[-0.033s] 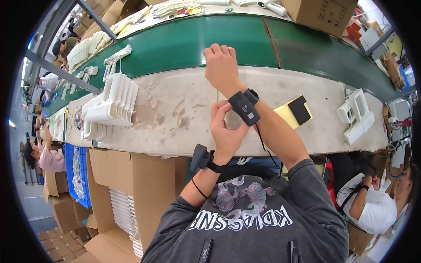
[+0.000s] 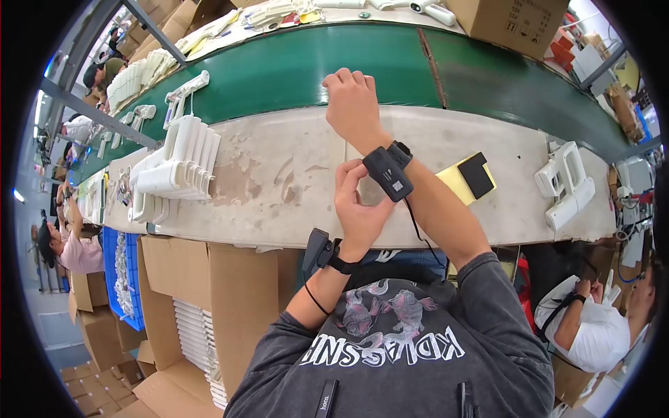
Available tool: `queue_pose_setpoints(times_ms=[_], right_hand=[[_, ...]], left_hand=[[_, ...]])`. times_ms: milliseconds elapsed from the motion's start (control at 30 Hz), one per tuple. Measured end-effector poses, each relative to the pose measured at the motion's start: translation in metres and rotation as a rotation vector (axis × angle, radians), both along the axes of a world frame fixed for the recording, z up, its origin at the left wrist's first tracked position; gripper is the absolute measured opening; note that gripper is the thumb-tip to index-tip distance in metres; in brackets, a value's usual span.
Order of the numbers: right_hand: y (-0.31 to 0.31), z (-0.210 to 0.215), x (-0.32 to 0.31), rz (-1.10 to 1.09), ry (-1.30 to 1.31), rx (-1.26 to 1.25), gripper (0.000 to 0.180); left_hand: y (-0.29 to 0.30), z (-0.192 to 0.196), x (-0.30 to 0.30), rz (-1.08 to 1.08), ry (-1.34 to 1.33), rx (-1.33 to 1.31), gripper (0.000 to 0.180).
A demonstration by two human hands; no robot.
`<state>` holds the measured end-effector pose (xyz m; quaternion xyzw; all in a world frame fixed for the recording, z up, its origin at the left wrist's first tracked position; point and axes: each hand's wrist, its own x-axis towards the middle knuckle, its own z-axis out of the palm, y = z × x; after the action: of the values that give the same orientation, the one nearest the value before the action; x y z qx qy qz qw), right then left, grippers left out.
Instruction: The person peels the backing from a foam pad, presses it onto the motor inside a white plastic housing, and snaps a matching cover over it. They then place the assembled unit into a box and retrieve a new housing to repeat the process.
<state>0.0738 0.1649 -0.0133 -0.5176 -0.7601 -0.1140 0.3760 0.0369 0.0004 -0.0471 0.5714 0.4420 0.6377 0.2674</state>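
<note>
My left hand (image 2: 361, 214) reaches to the right wrist, its thumb and index finger bent round the near side of a black box-shaped wrist device (image 2: 387, 174). That device sits on a strap, and a thin black cable runs from it along the forearm. My right hand (image 2: 352, 110) is held over the worktable near the green belt, back of the hand up, fingers curled in; its palm is hidden and nothing shows in it. Another black wrist device (image 2: 318, 252) is strapped to my left wrist. Beside my right forearm lies a yellow pad (image 2: 454, 182) with a black piece (image 2: 477, 175) on it.
Several white handled housings (image 2: 178, 164) stand stacked on the left of the worktable (image 2: 279, 223). More white parts (image 2: 566, 182) lie right. Beyond runs a green conveyor belt (image 2: 313, 66). An open carton (image 2: 240, 313) and a blue crate (image 2: 111, 279) stand lower left. Co-workers (image 2: 598, 327) sit nearby.
</note>
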Motion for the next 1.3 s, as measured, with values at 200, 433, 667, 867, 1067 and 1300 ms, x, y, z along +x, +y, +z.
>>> queue_pose_setpoints(times_ms=[200,433,667,867,1067,1300], right_hand=[[0.001,0.011,-0.012,0.419,0.868,-0.632,0.017],[0.005,0.01,-0.002,0.282,0.538,-0.38,0.015],[0.01,-0.013,-0.001,0.032,-0.204,-0.017,0.006],[0.012,-0.04,-0.005,0.063,-0.59,0.115,0.012],[0.019,-0.041,-0.003,0.065,-0.797,0.151,0.017],[0.023,-0.052,0.007,0.004,-0.814,0.062,0.019]], left_hand=[[0.004,0.008,0.003,-0.023,-0.073,0.075,0.047],[0.004,0.035,0.01,0.027,0.006,0.065,0.066],[0.017,0.027,0.006,0.07,0.141,0.12,0.078],[0.019,0.035,0.009,0.042,-0.059,-0.19,0.069],[0.019,0.035,0.009,0.086,0.028,0.001,0.079],[0.016,0.036,0.008,0.061,0.01,-0.245,0.069]])
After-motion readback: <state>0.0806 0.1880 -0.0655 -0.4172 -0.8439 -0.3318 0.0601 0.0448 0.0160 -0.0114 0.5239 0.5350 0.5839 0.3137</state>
